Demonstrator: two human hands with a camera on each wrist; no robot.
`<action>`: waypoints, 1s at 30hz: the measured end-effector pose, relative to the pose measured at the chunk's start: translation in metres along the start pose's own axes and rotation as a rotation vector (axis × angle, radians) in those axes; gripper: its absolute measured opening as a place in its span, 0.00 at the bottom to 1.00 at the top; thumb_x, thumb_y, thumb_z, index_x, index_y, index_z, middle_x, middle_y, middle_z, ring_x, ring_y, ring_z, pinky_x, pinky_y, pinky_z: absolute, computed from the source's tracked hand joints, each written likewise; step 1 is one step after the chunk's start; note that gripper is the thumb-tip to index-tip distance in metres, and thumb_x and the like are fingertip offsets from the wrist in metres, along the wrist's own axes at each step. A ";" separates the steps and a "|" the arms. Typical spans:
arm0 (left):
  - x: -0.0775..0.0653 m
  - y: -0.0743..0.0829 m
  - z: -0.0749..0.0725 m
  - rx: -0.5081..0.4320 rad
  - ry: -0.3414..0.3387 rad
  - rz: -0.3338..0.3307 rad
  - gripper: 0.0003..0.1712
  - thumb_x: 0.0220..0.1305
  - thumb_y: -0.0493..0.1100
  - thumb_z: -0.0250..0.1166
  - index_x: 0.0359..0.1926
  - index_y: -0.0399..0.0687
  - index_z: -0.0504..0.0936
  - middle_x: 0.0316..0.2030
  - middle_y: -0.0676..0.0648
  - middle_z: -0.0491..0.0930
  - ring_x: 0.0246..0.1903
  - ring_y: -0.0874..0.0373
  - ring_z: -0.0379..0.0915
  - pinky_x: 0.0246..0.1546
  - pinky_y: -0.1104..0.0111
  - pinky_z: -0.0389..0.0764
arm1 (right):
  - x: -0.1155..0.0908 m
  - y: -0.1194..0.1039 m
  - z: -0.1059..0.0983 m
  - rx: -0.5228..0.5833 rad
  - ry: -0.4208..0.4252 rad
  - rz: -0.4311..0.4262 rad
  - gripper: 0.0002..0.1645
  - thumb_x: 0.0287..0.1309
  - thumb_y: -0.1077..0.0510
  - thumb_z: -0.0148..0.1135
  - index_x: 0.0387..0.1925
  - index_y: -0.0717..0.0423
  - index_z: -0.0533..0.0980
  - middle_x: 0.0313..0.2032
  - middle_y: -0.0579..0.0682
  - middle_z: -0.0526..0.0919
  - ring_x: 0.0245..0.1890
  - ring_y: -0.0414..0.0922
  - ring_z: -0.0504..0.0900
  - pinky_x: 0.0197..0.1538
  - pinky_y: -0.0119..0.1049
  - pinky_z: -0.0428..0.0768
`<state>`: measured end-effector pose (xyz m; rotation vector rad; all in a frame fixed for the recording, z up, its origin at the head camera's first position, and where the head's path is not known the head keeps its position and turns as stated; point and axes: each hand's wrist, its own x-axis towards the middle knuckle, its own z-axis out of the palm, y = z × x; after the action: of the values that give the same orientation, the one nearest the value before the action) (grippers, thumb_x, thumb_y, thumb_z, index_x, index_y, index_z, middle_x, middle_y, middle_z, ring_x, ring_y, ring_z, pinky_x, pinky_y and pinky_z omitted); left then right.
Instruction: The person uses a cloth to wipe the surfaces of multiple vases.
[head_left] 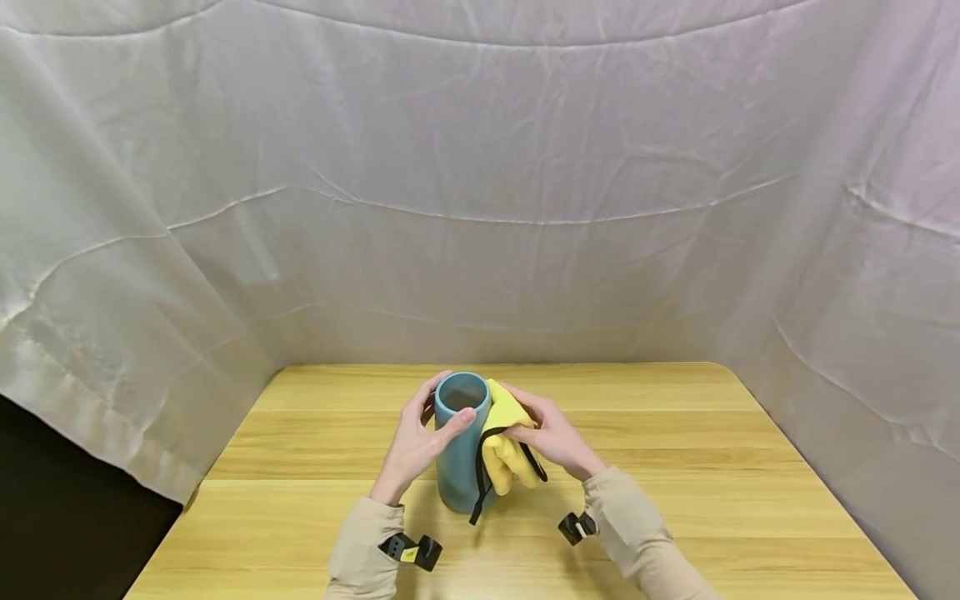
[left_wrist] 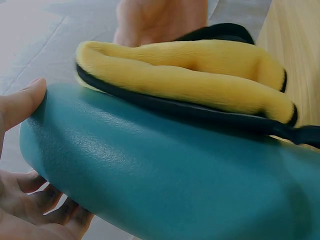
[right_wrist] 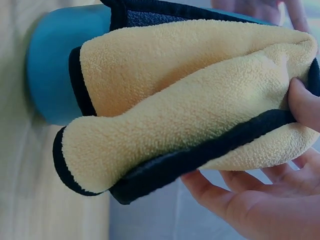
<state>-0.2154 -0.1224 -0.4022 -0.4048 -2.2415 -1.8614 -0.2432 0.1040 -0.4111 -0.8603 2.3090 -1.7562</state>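
Note:
A tall blue cylinder (head_left: 454,471), open at the top like a vase, stands on the table. My left hand (head_left: 416,433) grips it near the rim, thumb on the near side and fingers round the far left side. My right hand (head_left: 557,435) holds a yellow cloth (head_left: 508,407) with black edging against the cylinder's right side. In the right wrist view the plush cloth (right_wrist: 175,85) hangs in folds, with the right thumb and fingers (right_wrist: 215,192) on either side of it. The left wrist view shows the cloth (left_wrist: 185,75) lying along the cylinder's smooth wall (left_wrist: 160,160).
The light wooden table (head_left: 712,492) extends to both sides of the hands. Pale grey fabric (head_left: 525,275) hangs behind it and at both sides. A black area (head_left: 67,508) lies at the lower left. Small black cameras (head_left: 427,552) sit at both wrists.

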 end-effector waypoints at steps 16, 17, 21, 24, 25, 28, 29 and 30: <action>0.000 -0.002 0.000 0.005 -0.001 0.019 0.39 0.61 0.44 0.73 0.71 0.44 0.69 0.61 0.43 0.77 0.60 0.48 0.73 0.69 0.48 0.68 | -0.013 0.041 0.009 -0.002 -0.027 0.094 0.40 0.63 0.66 0.63 0.74 0.58 0.63 0.70 0.62 0.71 0.65 0.57 0.73 0.62 0.41 0.75; 0.000 -0.002 0.000 0.007 -0.002 0.021 0.39 0.61 0.44 0.73 0.71 0.44 0.69 0.61 0.43 0.77 0.60 0.48 0.74 0.69 0.48 0.68 | -0.014 0.041 0.009 -0.001 -0.030 0.096 0.40 0.63 0.66 0.63 0.75 0.58 0.62 0.70 0.62 0.71 0.65 0.57 0.73 0.62 0.39 0.75; 0.000 -0.003 -0.001 0.012 -0.003 0.031 0.38 0.61 0.44 0.72 0.71 0.46 0.69 0.61 0.42 0.78 0.59 0.47 0.74 0.69 0.48 0.69 | -0.014 0.042 0.008 0.005 -0.037 0.096 0.40 0.63 0.66 0.63 0.75 0.58 0.62 0.70 0.63 0.71 0.64 0.55 0.74 0.60 0.33 0.76; 0.000 -0.003 0.000 0.007 -0.002 0.033 0.37 0.61 0.43 0.72 0.70 0.47 0.70 0.61 0.42 0.78 0.59 0.47 0.74 0.68 0.48 0.69 | -0.014 0.042 0.007 -0.007 -0.038 0.083 0.40 0.63 0.66 0.62 0.75 0.60 0.61 0.69 0.65 0.71 0.62 0.53 0.75 0.58 0.30 0.77; 0.000 -0.003 0.000 0.007 -0.003 0.033 0.37 0.61 0.43 0.72 0.70 0.48 0.70 0.61 0.42 0.78 0.59 0.47 0.74 0.68 0.48 0.69 | -0.014 0.042 0.007 -0.013 -0.037 0.077 0.40 0.63 0.66 0.62 0.75 0.60 0.61 0.69 0.65 0.71 0.62 0.52 0.75 0.58 0.30 0.77; 0.000 -0.002 0.000 0.010 -0.006 0.033 0.37 0.62 0.44 0.72 0.70 0.49 0.70 0.61 0.42 0.78 0.60 0.48 0.74 0.68 0.48 0.69 | -0.014 0.041 0.006 -0.030 -0.029 0.072 0.40 0.63 0.65 0.63 0.74 0.61 0.62 0.68 0.65 0.71 0.61 0.48 0.76 0.58 0.31 0.77; 0.000 -0.002 -0.001 0.010 -0.007 0.033 0.37 0.62 0.44 0.72 0.70 0.49 0.70 0.61 0.42 0.78 0.60 0.48 0.74 0.68 0.48 0.69 | -0.013 0.040 0.006 -0.032 -0.026 0.073 0.39 0.63 0.65 0.63 0.74 0.61 0.62 0.68 0.65 0.72 0.60 0.48 0.76 0.58 0.32 0.77; 0.000 -0.002 -0.001 0.010 -0.007 0.028 0.37 0.62 0.44 0.72 0.70 0.49 0.70 0.61 0.42 0.78 0.60 0.47 0.74 0.69 0.48 0.69 | -0.013 0.039 0.006 -0.030 -0.023 0.074 0.39 0.63 0.65 0.63 0.74 0.61 0.62 0.68 0.65 0.72 0.60 0.48 0.76 0.58 0.32 0.78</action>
<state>-0.2166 -0.1233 -0.4042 -0.4388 -2.2372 -1.8367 -0.2438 0.1115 -0.4516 -0.7843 2.3273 -1.6774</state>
